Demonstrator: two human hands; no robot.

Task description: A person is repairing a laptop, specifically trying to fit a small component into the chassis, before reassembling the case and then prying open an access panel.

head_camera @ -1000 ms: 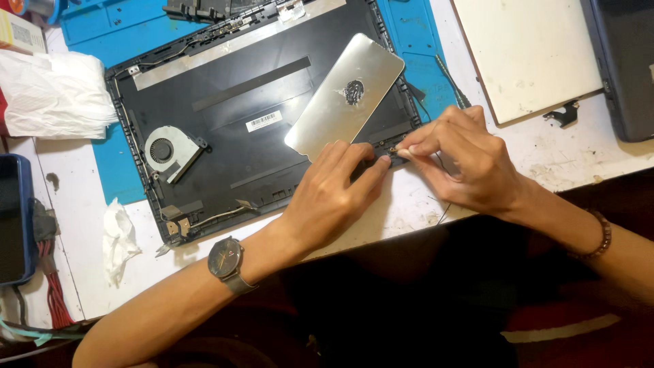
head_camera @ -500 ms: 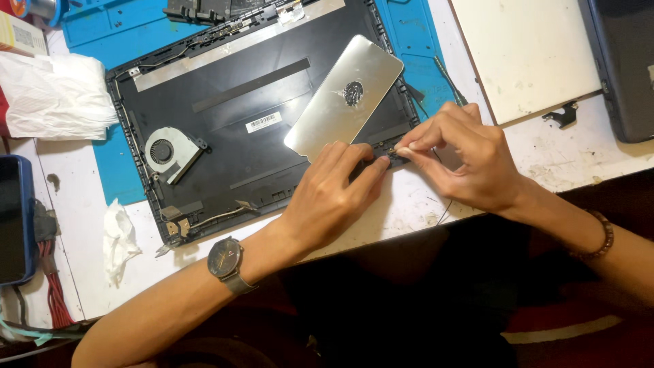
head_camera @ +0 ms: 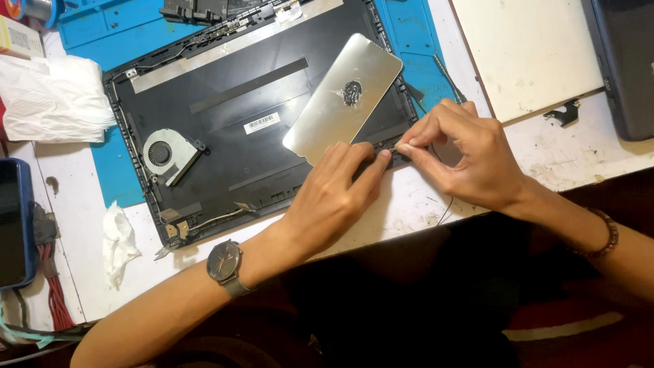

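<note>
Pretty cramped right at the fingers

Silver plate [head_camera: 344, 101] sits just above the left hand's fingers [head_camera: 368, 163], laptop shell [head_camera: 225, 129] edge right there. Bare white surface [head_camera: 409, 204] below them is open; crumpled tissue [head_camera: 119, 242] sits way off left.

The small part pinched between the right hand's [head_camera: 470, 160] fingers [head_camera: 409, 144] is too tiny to identify.
</note>
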